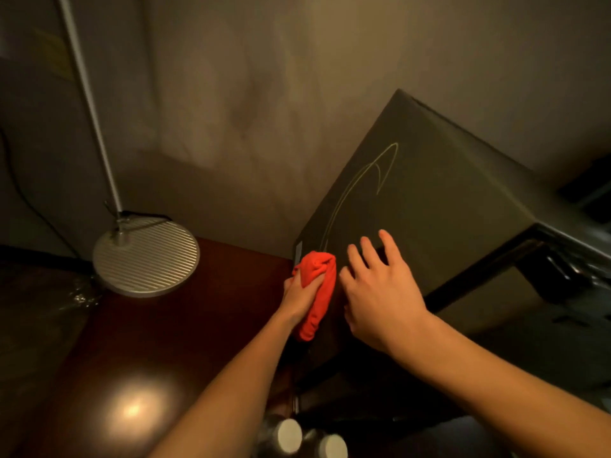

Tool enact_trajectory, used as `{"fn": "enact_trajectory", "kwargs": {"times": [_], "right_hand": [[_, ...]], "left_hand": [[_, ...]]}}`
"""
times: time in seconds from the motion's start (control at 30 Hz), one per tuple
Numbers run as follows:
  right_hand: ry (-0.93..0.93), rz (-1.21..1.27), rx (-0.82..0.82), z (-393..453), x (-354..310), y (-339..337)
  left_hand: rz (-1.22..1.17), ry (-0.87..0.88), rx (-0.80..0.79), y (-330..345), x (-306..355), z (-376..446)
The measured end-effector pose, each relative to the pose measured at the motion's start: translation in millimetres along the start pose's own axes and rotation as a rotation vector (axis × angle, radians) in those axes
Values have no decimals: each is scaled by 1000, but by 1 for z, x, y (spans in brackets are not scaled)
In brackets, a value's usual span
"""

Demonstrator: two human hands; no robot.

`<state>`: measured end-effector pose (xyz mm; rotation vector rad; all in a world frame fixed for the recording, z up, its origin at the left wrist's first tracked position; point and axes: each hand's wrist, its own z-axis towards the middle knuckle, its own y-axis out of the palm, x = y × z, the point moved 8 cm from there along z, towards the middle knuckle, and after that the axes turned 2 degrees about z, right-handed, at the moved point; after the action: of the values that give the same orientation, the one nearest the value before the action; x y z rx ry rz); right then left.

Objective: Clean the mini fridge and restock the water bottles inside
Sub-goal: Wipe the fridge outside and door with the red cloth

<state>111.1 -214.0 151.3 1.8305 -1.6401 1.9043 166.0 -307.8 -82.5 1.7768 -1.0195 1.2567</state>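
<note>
Left hand grips red cloth, long axis down fridge side; right hand fingers spread on top.

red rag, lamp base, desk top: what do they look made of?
Red rag, gripped by the left hand: soft cloth, bunched in folds. Lamp base: likely brushed metal, silvery ribbed disc. Desk top: glossy dark reddish wood or veneer, mirroring a light spot.

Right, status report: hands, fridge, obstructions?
Left hand grips bunched red cloth against dark boxy mini fridge. Right hand open on top. White-capped bottles below.
</note>
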Motion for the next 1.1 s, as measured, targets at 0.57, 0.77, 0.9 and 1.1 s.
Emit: {"fn": "enact_trajectory", "kwargs": {"times": [0.57,0.77,0.9,1.1], "right_hand": [[72,53,21,10,61,-41],[69,104,-9,4,63,-50],[64,93,-51,0,67,-47],[68,104,-92,-3,70,-39]], "left_hand": [[-33,707,-91,17,264,10],[47,788,-94,25,274,20],[-98,546,-123,17,257,64],[-94,255,-99,3,165,81]]}}
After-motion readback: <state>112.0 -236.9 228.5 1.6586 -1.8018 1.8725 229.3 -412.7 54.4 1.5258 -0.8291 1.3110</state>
